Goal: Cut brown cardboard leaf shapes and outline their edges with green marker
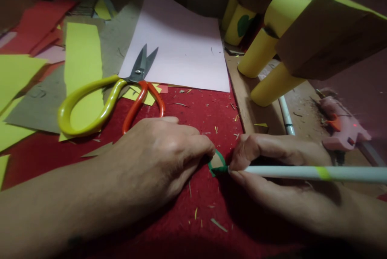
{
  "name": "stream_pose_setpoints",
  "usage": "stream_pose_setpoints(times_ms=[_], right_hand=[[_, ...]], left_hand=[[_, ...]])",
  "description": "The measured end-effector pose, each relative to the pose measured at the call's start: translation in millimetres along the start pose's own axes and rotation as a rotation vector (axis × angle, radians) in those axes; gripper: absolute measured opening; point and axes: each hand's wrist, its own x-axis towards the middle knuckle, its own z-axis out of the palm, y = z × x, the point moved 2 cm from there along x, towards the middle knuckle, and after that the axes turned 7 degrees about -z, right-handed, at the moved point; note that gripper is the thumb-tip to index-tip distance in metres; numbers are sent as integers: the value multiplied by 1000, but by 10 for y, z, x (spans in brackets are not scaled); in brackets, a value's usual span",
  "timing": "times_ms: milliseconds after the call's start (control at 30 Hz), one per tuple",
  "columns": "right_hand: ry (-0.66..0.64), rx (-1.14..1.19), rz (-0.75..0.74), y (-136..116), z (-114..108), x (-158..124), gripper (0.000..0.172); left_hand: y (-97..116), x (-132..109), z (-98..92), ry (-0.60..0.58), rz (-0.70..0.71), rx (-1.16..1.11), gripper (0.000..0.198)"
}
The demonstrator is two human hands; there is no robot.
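Note:
A small cardboard piece [217, 159] with a green painted edge lies on the red surface [196, 194] at the centre. The fingertips of my left hand [169, 150] are pressed together at its upper left edge, holding it. My right hand [272, 170] is closed round a white paintbrush [290, 173] with a yellow-green band. Its green tip touches the lower part of the piece. Just beyond my left hand lie scissors [137, 74], blades slightly apart, with one yellow and one red handle.
White paper [184, 41] lies at the back. Coloured paper and cardboard scraps [81, 49] cover the left. At the right are yellow paper tubes [269, 85] joined to a cardboard box [329, 37], a pink glue gun [341, 122] and a white stick [286, 114].

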Motion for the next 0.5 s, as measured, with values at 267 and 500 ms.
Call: stream_pose_setpoints(times_ms=[267,500], right_hand=[[30,57,-46,51,12,-35,15],[53,61,28,39,20,-39,16]], left_hand=[[-11,-19,-4,24,22,22,22],[-20,-30,0,39,36,16,21]])
